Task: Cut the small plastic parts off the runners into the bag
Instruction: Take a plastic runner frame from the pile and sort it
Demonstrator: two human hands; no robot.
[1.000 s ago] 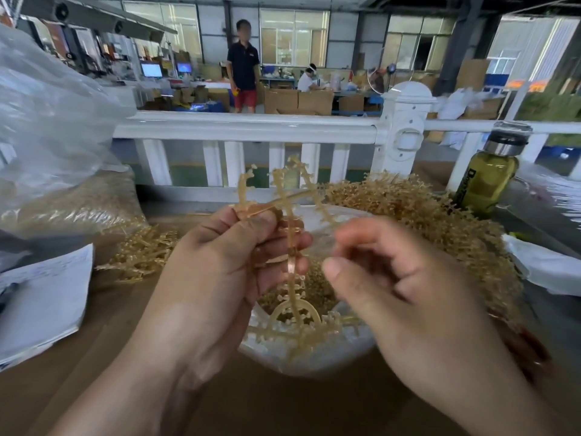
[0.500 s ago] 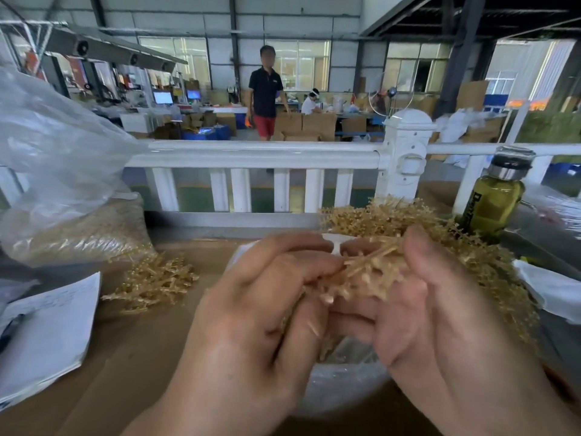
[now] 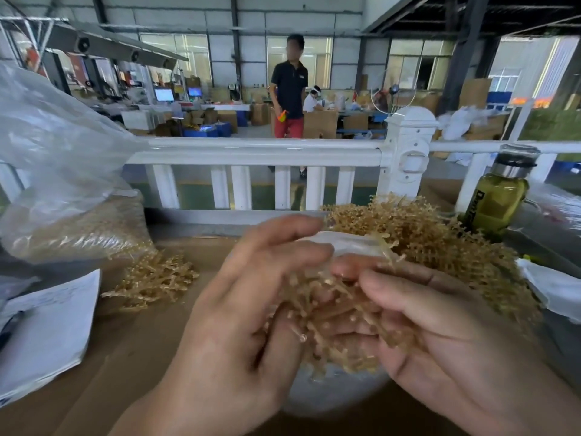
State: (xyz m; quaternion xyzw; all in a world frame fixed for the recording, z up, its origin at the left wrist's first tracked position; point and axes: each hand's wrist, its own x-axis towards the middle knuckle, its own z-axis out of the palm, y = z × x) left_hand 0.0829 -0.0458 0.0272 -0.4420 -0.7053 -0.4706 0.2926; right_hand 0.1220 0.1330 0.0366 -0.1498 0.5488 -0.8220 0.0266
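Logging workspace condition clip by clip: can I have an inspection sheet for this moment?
Surface: brown tabletop, board-like.
Job's things: runner bundle between both hands, over the white bag; large runner pile behind; smaller pile to the left; clear bag of tan pieces far left.
Clutter: paper sheets; green bottle.
Hands: left hand against the bundle, upper fingers extended; right hand curled round it.
Cables: nothing seen.
Surroundings: white railing; a person standing beyond, among benches and cartons.
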